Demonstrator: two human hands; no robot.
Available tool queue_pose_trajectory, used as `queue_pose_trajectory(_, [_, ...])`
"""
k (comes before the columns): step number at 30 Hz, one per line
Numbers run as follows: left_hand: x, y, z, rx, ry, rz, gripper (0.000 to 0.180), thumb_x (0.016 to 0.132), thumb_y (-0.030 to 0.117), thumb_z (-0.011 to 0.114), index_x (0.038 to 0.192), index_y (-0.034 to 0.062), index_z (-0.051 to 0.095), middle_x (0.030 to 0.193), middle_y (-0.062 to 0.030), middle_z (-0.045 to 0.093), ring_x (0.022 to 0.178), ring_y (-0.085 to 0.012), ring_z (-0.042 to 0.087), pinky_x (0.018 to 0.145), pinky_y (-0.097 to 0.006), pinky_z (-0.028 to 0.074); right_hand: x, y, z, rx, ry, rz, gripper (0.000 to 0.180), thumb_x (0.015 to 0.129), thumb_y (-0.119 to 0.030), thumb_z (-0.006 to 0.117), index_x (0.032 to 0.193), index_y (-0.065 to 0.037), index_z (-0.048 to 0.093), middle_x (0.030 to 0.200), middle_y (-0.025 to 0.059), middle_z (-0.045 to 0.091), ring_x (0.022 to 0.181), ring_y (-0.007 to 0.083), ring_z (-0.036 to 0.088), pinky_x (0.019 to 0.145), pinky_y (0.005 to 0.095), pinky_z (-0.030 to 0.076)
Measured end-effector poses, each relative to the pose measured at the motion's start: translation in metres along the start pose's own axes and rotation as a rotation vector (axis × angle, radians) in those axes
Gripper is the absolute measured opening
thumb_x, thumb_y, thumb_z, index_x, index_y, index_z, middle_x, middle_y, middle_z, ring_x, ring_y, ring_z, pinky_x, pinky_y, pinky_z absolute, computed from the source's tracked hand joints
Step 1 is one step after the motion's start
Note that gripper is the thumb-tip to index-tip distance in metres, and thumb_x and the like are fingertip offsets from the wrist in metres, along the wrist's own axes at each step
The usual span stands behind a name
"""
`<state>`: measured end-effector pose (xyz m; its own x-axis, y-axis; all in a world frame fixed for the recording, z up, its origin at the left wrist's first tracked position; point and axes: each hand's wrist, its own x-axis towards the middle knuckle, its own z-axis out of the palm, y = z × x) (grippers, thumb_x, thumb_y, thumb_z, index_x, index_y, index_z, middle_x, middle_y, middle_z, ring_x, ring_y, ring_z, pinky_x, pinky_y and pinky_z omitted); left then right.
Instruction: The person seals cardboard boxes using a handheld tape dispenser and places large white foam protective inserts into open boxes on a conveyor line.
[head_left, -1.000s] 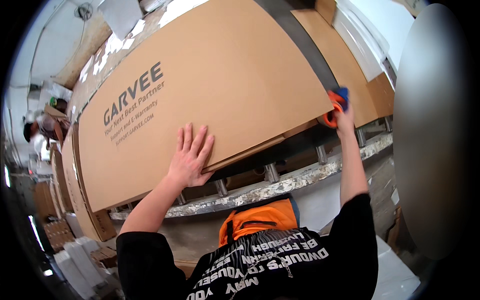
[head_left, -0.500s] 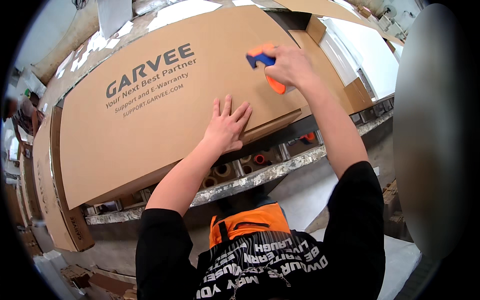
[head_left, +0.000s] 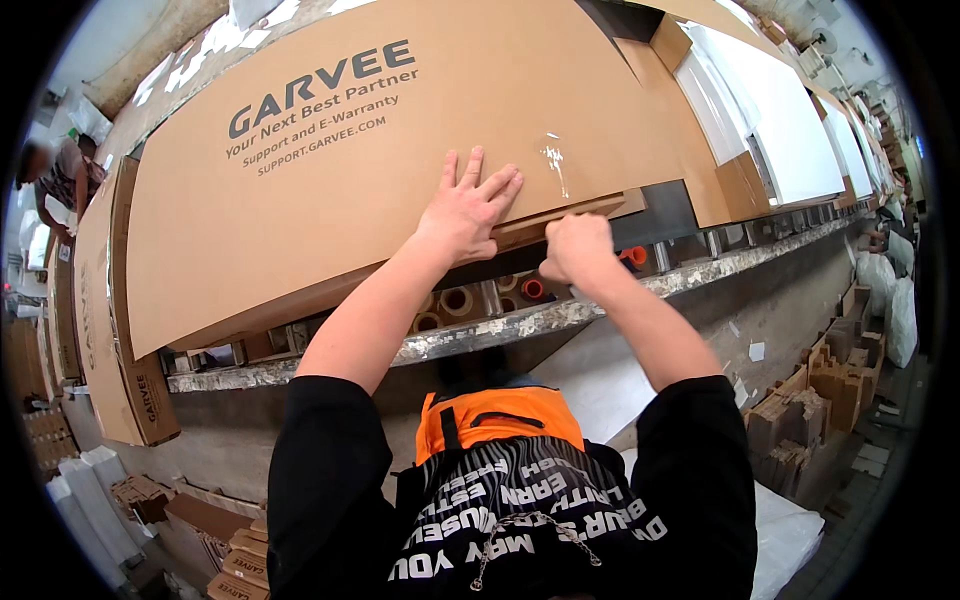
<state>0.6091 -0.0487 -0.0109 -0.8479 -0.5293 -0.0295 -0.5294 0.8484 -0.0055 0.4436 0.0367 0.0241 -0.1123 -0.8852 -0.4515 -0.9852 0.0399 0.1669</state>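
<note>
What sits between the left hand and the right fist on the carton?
In the head view, the folded cardboard flap at the large carton edge spans the gap between the left hand and right hand; nothing else lies there.

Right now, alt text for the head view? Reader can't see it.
A person leans over a large flat cardboard box on a workbench, left hand spread flat on its top, right hand closed in a fist at the box's near edge beside a strip of clear tape.
</note>
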Motion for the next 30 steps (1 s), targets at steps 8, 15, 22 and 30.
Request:
queue_pose_trajectory(8, [-0.023,-0.002,0.002,-0.108,0.154,-0.058,0.098,0.065,0.041,0.077,0.147,0.0112,0.032,0.149,-0.0089,0.037,0.141,-0.0349,0.028,0.116,-0.053,0.021,-0.038,0.005,0.087,0.41,0.236,-0.008,0.049,0.072,-0.035,0.066,0.117,-0.014,0.062,0.115,0.0188,0.056,0.089,0.0369,0.066,0.076,0.0461,0.054])
queue_pose_trajectory(15, [-0.192,-0.101,-0.042,0.263,-0.586,-0.47,0.128,0.065,0.062,0.077,0.151,-0.0006,0.006,0.158,-0.0235,0.004,0.143,-0.0485,0.008,0.118,-0.053,0.012,-0.1,0.046,0.143,0.827,0.414,0.13,0.054,0.07,-0.026,0.072,0.12,-0.01,0.065,0.128,0.0212,0.056,0.103,0.0361,0.063,0.088,0.0407,0.051])
queue_pose_trajectory(22, [-0.229,-0.152,-0.022,0.182,-0.039,-0.066,0.107,0.061,0.054,0.077,0.145,0.0028,0.036,0.15,-0.0183,0.035,0.124,-0.054,0.043,0.103,-0.053,0.041,-0.095,0.0,0.068,1.057,0.689,-0.142,0.059,0.076,-0.012,0.071,0.132,0.001,0.054,0.137,0.0259,0.049,0.12,0.035,0.056,0.099,0.0371,0.043])
queue_pose_trajectory(30, [-0.25,-0.155,0.005,0.117,0.096,-0.132,0.099,0.063,0.049,0.076,0.146,0.0134,0.036,0.152,-0.007,0.037,0.129,-0.0501,0.04,0.107,-0.05,0.039,-0.025,-0.167,-0.119,0.525,0.893,-0.236,0.044,0.077,-0.024,0.062,0.119,-0.011,0.064,0.117,0.0172,0.059,0.095,0.0373,0.063,0.082,0.0432,0.051])
